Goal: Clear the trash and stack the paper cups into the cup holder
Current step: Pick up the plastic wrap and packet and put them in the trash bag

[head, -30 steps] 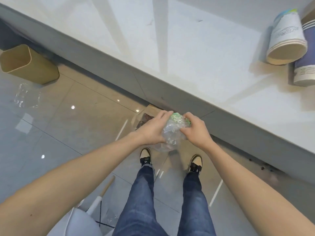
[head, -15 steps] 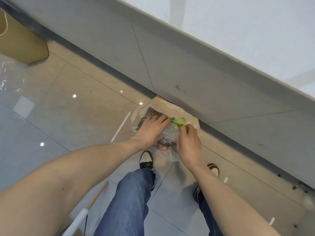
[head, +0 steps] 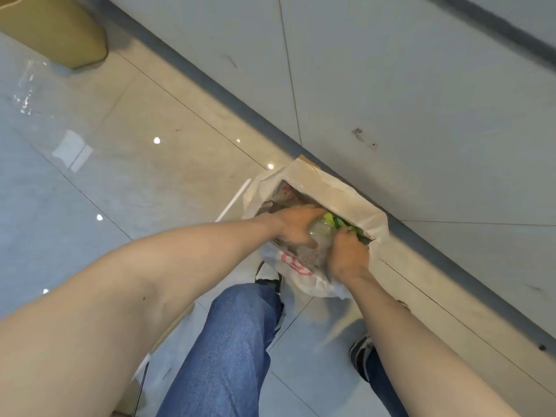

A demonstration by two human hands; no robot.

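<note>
Moved: plastic wad (head: 320,236), from waist height down into bag (head: 346,195) on floor. 2 hands, left hand (head: 296,225) and right hand (head: 349,252), clenched on it, pressing it in to compact trash.

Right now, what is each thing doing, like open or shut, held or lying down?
Trash bag: open, on the floor against the counter base.
Crumpled plastic: held by both hands, pushed into the bag's mouth.
Left hand: closed on the plastic.
Right hand: closed on the plastic.
Tan bin: standing on the floor, untouched.
</note>
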